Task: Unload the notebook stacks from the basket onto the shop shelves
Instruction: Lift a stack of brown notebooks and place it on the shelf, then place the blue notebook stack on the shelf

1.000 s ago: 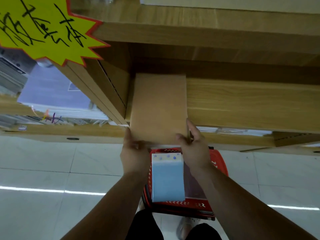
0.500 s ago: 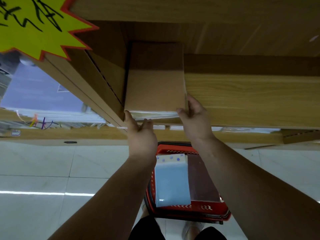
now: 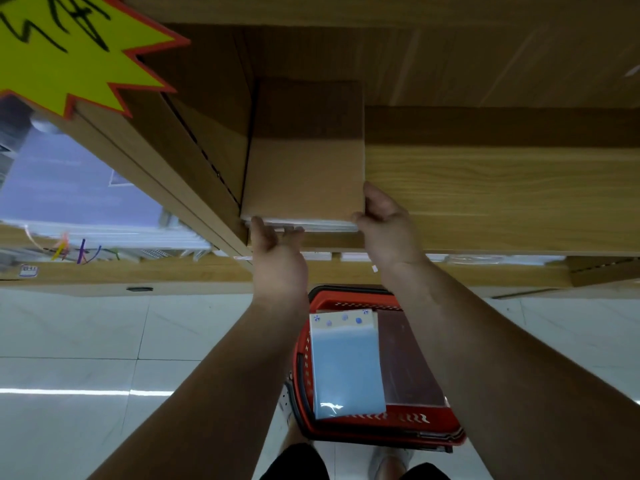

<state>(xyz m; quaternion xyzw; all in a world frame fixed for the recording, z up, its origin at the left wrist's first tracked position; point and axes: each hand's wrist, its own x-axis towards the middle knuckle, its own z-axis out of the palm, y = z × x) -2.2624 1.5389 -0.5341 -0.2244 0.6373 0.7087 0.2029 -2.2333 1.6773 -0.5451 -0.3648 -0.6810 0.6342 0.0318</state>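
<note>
A brown-covered notebook stack (image 3: 304, 161) lies flat on the wooden shelf (image 3: 502, 195), tight against the left divider. My left hand (image 3: 277, 258) touches its white front edge with spread fingertips, not wrapped around it. My right hand (image 3: 384, 223) holds the stack's front right corner, thumb along the side. Below on the floor stands the red basket (image 3: 388, 424). It holds a blue notebook stack (image 3: 346, 368) in clear wrap and a dark maroon stack (image 3: 405, 362) beside it.
A yellow star-shaped price sign (image 3: 62, 46) hangs at the upper left. Left of the divider (image 3: 194, 168) a lower shelf carries pale purple notebooks (image 3: 72, 188) and other stock. White tiled floor (image 3: 86, 375) spreads around the basket.
The brown stack has gone from the shelf's front edge deeper into the shelf, against the divider. Both hands followed it forward; my left hand now only touches its front edge.
</note>
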